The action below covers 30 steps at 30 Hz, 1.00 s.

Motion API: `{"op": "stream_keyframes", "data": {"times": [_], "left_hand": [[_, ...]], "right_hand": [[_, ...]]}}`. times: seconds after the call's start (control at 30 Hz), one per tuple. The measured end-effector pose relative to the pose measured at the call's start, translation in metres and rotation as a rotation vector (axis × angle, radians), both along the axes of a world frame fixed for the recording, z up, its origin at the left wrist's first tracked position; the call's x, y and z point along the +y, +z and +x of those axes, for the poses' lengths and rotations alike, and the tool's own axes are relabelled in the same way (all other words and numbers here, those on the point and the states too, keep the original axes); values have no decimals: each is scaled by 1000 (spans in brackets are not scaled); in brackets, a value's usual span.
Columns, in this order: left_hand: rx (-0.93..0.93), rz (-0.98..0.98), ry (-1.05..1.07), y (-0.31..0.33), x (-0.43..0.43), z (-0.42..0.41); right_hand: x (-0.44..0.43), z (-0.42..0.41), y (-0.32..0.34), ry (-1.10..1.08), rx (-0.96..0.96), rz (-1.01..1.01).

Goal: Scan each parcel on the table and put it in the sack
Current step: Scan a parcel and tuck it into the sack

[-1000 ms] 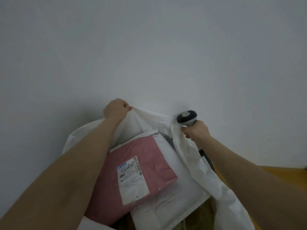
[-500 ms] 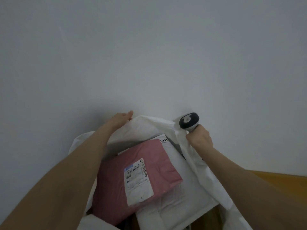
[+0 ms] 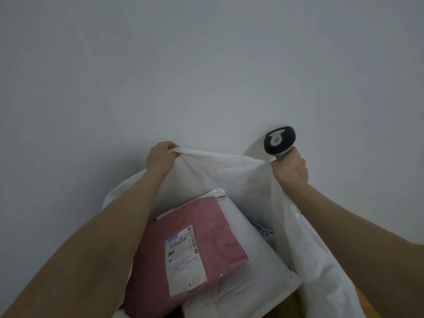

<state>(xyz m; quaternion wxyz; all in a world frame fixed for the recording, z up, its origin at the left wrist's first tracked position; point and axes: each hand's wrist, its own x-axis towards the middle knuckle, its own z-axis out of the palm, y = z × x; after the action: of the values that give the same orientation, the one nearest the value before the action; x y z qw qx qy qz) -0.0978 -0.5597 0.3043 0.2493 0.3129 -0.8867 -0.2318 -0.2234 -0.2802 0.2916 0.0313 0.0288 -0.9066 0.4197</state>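
Two hands on the sack now, and we have it stretched wide. Our left hand (image 3: 161, 157), which lay flat along the rim half a second ago, has closed its grip on the white sack (image 3: 218, 175) at centre frame. Our right hand (image 3: 290, 169) has swung out to the right, its grip wrapped round the scanner (image 3: 278, 142), with a corner of the sack edge seemingly pinched against the handle. The rim between them has gone from slack to taut.

Below it the pink parcel (image 3: 206, 226), label (image 3: 185, 260) up, lies inside the sack on top of a white parcel (image 3: 252, 278), lower centre of the frame. We read this as opening the mouth and settling the load, so this parcel counts as bagged. Whether more parcels wait to be scanned we cannot see from here.
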Motion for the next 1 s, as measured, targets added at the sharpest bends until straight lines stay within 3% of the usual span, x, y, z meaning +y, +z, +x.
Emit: {"op": "stream_keyframes", "data": {"times": [0.07,0.13,0.23,0.33,0.4,0.53,0.6,0.7,0.83,1.0], "left_hand": [[-23,-5,-37,-7,3,2],[-238,-28,-99,-8,1,9],[-528,-120,21,-1,-7,36],[-662,-93,106,-4,-10,72],[-579,-86,165,-2,-11,90],[-187,-136,316,23,-10,102],[-143,-135,308,29,-8,104],[-204,-121,286,22,1,112],[-449,-163,417,13,25,136],[-499,170,507,-4,52,196]], "right_hand": [[-2,5,-3,45,-40,48],[-4,14,-4,123,-89,107],[-9,26,1,215,-102,173],[-15,39,8,262,-106,195],[-17,46,10,288,-107,202],[-17,56,13,311,-94,224],[-15,59,16,313,-86,232],[-7,65,19,325,-78,249],[18,73,26,339,-67,272],[64,89,26,395,-116,306]]}}
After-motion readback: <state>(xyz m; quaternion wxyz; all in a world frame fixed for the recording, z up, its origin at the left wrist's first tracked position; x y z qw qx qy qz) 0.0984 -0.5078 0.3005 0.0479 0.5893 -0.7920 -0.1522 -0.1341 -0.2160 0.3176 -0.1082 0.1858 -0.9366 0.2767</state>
